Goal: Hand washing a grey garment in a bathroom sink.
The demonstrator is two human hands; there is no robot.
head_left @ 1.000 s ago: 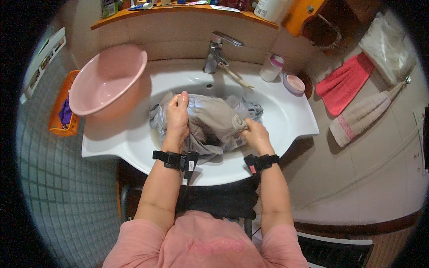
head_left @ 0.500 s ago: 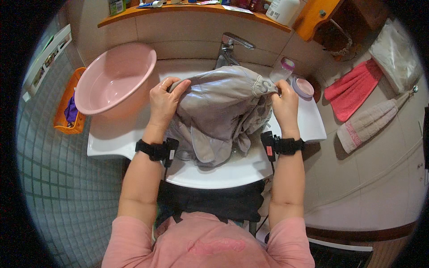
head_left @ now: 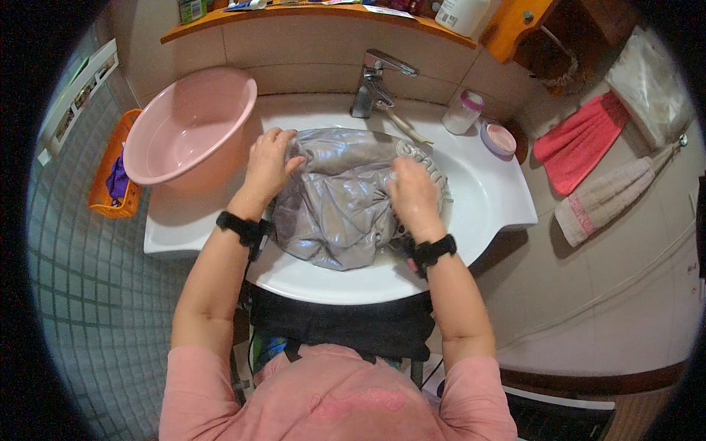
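Observation:
A wet grey garment (head_left: 334, 209) with raised pale lettering at its upper right lies spread in the white washbasin (head_left: 346, 288). At the garment's upper left edge is my left hand (head_left: 271, 163), its fingers stretched and the thumb apart. My right hand (head_left: 415, 195) is on the garment's right side, slightly blurred. Its fingers are curled into the cloth, and folds run toward them. Both wrists wear black bands. Behind the garment stands a chrome faucet (head_left: 369, 92). A pale, slim handle-like piece (head_left: 408, 126) lies beside it on the basin's back rim.
A pink plastic basin (head_left: 190, 132) leans on the left counter, beside an orange basket (head_left: 131, 192). At the back right stand a clear jar with a purple lid (head_left: 463, 112) and a round dish (head_left: 498, 138). Towels (head_left: 585, 143) hang on the right; an orange shelf (head_left: 316, 13) runs above.
The garment has gone from held up between both hands to lying lower and flatter. My right hand has moved left and nearer; my left hand has loosened. The faucet base and pale handle now show.

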